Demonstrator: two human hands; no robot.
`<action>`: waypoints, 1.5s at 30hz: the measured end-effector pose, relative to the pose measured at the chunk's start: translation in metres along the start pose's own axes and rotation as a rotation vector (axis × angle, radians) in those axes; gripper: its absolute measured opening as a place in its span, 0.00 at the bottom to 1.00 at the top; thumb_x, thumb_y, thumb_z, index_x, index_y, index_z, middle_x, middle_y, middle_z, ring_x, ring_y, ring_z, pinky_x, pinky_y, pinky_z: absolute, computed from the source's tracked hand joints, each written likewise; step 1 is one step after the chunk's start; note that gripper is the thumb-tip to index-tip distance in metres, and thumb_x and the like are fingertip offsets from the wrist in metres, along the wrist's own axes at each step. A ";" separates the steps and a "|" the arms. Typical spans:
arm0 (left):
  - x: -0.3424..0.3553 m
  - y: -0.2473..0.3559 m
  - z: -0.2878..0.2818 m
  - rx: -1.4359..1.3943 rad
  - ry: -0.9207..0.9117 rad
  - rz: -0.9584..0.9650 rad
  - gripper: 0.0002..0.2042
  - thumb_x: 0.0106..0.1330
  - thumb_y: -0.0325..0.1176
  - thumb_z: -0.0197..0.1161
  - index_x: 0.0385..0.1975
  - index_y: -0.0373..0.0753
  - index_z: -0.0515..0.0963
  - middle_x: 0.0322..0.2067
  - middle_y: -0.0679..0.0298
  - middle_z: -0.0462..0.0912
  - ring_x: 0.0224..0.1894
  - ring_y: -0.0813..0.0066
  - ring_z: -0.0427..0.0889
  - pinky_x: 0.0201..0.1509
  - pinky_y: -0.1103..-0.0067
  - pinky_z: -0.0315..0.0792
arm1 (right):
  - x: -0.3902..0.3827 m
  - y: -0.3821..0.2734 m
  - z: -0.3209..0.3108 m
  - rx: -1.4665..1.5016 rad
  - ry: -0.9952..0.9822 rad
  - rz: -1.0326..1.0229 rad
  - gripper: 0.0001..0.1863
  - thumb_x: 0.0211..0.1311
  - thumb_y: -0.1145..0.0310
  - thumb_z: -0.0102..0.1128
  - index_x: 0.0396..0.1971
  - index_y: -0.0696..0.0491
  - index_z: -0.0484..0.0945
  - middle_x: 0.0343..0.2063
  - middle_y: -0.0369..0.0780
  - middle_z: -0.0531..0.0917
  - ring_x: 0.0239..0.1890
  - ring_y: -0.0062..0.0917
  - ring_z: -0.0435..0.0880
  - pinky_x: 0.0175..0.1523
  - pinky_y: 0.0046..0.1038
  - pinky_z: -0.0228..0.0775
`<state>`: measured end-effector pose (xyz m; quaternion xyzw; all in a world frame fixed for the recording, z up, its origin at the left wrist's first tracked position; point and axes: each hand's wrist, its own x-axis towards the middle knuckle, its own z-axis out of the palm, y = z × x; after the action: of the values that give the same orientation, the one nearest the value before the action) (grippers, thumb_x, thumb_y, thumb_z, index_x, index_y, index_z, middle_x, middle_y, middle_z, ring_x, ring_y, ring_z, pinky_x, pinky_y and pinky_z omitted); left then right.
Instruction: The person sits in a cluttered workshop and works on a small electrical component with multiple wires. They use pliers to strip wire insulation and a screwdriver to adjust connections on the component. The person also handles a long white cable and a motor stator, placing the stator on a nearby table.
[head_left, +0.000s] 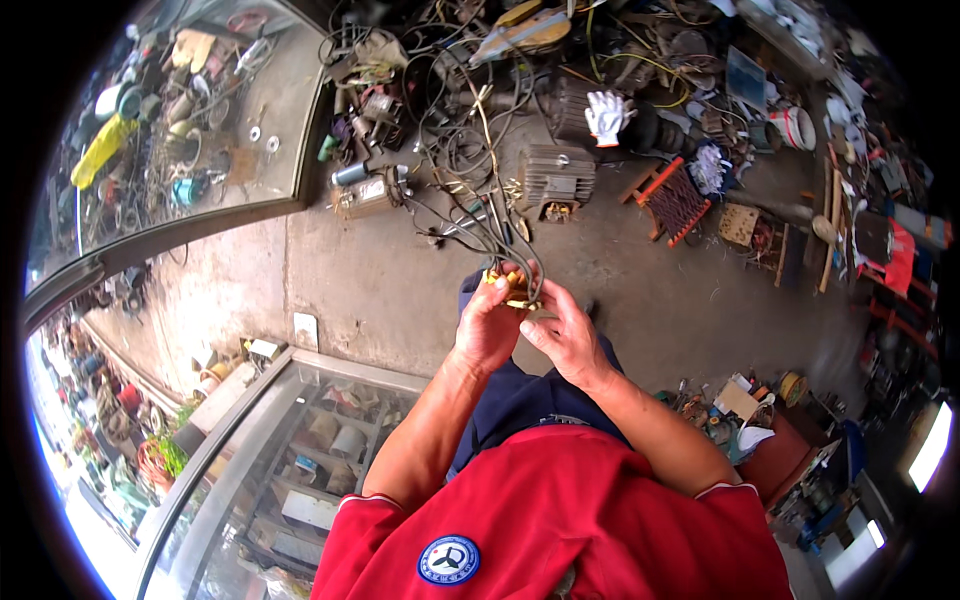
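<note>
My left hand is closed around a small yellow-and-brown part with wire ends at it, held in front of my waist; its exact kind is too small to tell. Beside it my right hand pinches the dark cables where they meet that part. From my hands the cables run forward in a loose bundle to the floor. A grey finned electric motor stands just ahead, its opened terminal box showing coloured wires on the near side.
A second motor lies left of the cables. A white work glove rests on machine parts at the back. A low folding stool stands to the right. Glass-fronted cabinets flank me on the left.
</note>
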<state>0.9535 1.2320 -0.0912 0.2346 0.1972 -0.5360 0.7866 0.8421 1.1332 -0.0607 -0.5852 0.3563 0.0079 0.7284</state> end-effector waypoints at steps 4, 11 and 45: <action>-0.023 -0.052 0.036 0.260 -0.018 0.036 0.18 0.66 0.40 0.63 0.51 0.41 0.70 0.50 0.64 0.76 0.52 0.70 0.74 0.59 0.71 0.67 | -0.047 0.000 -0.020 0.073 0.141 -0.054 0.37 0.58 0.55 0.69 0.60 0.61 0.64 0.53 0.45 0.76 0.54 0.26 0.76 0.56 0.28 0.70; -0.063 -0.174 0.072 0.517 -0.094 -0.156 0.21 0.70 0.50 0.55 0.53 0.41 0.72 0.51 0.64 0.78 0.54 0.67 0.75 0.62 0.67 0.63 | -0.165 0.020 -0.103 0.318 0.418 -0.231 0.19 0.63 0.62 0.66 0.45 0.61 0.73 0.35 0.37 0.82 0.36 0.17 0.80 0.42 0.21 0.74; 0.052 -0.777 0.353 0.680 -0.542 -1.115 0.08 0.74 0.31 0.50 0.47 0.38 0.72 0.34 0.61 0.81 0.36 0.67 0.82 0.38 0.72 0.78 | -0.521 0.114 -0.580 0.903 1.142 -0.349 0.15 0.71 0.60 0.52 0.46 0.55 0.77 0.36 0.37 0.84 0.33 0.20 0.81 0.37 0.21 0.71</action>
<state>0.2658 0.7428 0.0441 0.1896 -0.0931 -0.9304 0.2996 0.1090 0.8822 0.0821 -0.1904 0.5496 -0.5596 0.5903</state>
